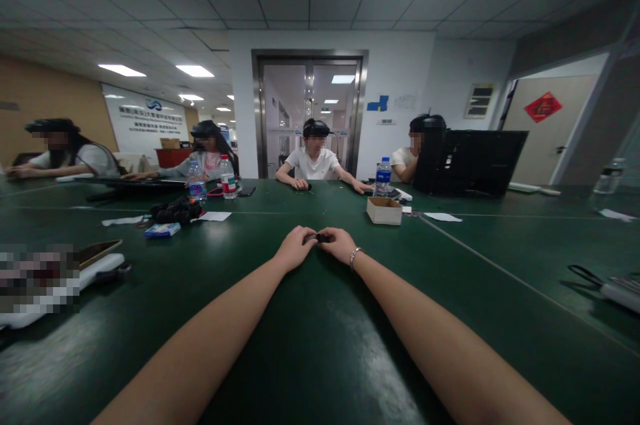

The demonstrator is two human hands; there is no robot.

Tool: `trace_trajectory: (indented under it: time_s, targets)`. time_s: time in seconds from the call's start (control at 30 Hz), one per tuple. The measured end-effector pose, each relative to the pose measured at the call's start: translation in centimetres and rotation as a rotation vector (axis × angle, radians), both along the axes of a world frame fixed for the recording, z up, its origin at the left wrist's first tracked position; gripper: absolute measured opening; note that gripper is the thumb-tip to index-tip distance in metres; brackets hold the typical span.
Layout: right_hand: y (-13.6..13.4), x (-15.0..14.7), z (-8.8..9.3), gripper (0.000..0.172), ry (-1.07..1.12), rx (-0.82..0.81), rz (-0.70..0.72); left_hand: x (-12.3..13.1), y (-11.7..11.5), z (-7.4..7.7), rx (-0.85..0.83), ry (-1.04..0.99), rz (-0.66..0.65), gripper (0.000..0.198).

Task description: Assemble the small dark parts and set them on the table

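**INSPECTION NOTE: SMALL DARK ITEM HELD BTWN BOTH HANDS, CENTRE TABLE**

Obs. made remotely, via head cam. I find the small dark item (323,238) at approx. mid-view, ahead of me, btwn the left hand (299,246) and the right hand (341,245). Both sets of fingers are narrow, pinched on it: L on its left side, R on its right. Neither hand is nearer; both touch.

Key relation: item lies to the R of the L fingertips and to the L of the R ones. Long axis appears to run side to side, hand to hand, but fingers cover the ends, so I can't confirm. One pc. or two: can't tell. Whether it rests on the green table (320,352) or is just above: also unclear.

Nearby: open box (384,213), beyond R hand and to its right, apart from it. Bracelet (355,258) on R wrist.
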State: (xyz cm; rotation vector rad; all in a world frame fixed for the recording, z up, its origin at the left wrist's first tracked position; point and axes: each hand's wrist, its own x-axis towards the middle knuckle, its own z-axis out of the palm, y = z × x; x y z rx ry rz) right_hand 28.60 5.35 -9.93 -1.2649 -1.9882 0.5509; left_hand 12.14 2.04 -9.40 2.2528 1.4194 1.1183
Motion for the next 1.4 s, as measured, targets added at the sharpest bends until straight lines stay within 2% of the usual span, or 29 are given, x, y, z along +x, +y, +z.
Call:
trace_trajectory:
  time_s: [0.13,0.3,0.47,0.63,1.0,1.4]
  targets:
    - [0.1,0.0,-0.3,0.028,0.03,0.051,0.032,0.0,0.2,-0.2,-0.041,-0.098,0.004,0.024]
    - [0.1,0.0,-0.5,0.039,0.302,-0.064,0.023,-0.3,0.5,-0.4,-0.081,-0.163,-0.004,0.019]
    - [-0.4,0.0,0.3,0.027,0.538,-0.237,0.111,-0.5,0.8,-0.6,-0.105,-0.226,0.007,0.02]
    - [-0.6,0.1,0.8,0.015,0.669,-0.332,0.108,-0.7,1.2,-0.8,-0.113,-0.277,0.003,0.022]
    - [-0.8,0.2,0.9,0.018,0.681,-0.365,0.141,-0.9,1.4,-0.7,-0.128,-0.275,0.015,0.025]
    - [-0.5,0.6,0.7,0.024,0.66,-0.384,0.192,-1.2,1.6,-0.7,-0.187,-0.288,-0.03,0.03]
